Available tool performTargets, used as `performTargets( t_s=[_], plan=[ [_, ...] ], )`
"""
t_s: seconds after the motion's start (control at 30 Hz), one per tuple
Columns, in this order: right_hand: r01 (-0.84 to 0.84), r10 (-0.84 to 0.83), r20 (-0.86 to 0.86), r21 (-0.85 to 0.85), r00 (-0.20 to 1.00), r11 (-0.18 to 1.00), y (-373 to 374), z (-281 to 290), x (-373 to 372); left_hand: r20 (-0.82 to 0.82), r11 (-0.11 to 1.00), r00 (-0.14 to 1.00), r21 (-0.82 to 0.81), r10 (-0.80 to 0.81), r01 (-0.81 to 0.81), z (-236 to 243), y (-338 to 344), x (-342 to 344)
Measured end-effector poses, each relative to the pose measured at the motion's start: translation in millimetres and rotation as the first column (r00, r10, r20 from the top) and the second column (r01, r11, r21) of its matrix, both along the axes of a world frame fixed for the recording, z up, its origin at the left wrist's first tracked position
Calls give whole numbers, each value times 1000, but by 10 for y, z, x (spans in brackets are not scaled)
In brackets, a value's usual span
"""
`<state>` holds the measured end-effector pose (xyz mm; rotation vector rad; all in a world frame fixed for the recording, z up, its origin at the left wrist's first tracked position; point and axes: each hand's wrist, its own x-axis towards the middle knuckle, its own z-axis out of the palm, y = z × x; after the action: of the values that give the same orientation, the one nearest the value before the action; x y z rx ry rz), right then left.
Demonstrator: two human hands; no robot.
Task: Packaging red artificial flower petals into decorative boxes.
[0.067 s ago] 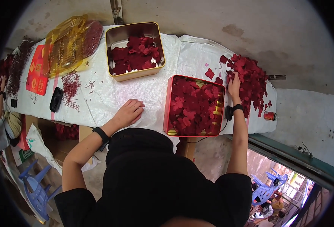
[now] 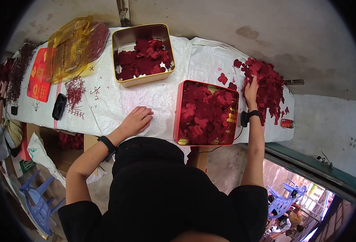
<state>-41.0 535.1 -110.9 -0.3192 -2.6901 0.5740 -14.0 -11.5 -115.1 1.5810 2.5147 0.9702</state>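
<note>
1. Petals are the work in hand: the right hand [image 2: 251, 89] reaches out to the loose heap of dark red fabric petals [image 2: 266, 86] at the right end of the table, fingers spread and curled down onto its near edge. Whether it has already pinched any petals I cannot tell, since the fingertips are sunk in the heap.

2. The left hand [image 2: 137, 119] lies flat and open on the white woven table cover [image 2: 154, 97], palm down, holding nothing, just left of the red square tin [image 2: 207, 113].

3. That red tin sits between the two hands and is nearly full of the same petals; a gold square tin [image 2: 143, 53] further back holds a thinner layer, with bare metal showing.

4. By the look of it, this is the gathering step: a handful is being taken from the heap, apparently for the red tin beside it.

5. The next move calls for closing the fingers around a modest clump and lifting it clear without dragging strays over the table edge, which lies just beside the heap.

6. Thin red stems [image 2: 75, 90], a stack of amber plastic trays [image 2: 71, 46] and a black device [image 2: 59, 106] lie well apart on the left.
</note>
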Motion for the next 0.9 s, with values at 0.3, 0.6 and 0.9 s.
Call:
performTargets(
  t_s=[0.3, 0.6, 0.9],
  plan=[
    [-4, -95, 327, 288, 940, 957, -253, 443, -506, -12, 1000, 1000, -22, -13, 13, 0, -10, -2],
    [-101, -81, 478, 343, 875, 934, 50, -33, -597, -8, 1000, 1000, -13, -22, 22, -4, 14, 2],
    [-156, 130, 138, 197, 982, 968, -8, 196, -409, -14, 1000, 1000, -11, -18, 18, -34, 14, -11]
  ],
)
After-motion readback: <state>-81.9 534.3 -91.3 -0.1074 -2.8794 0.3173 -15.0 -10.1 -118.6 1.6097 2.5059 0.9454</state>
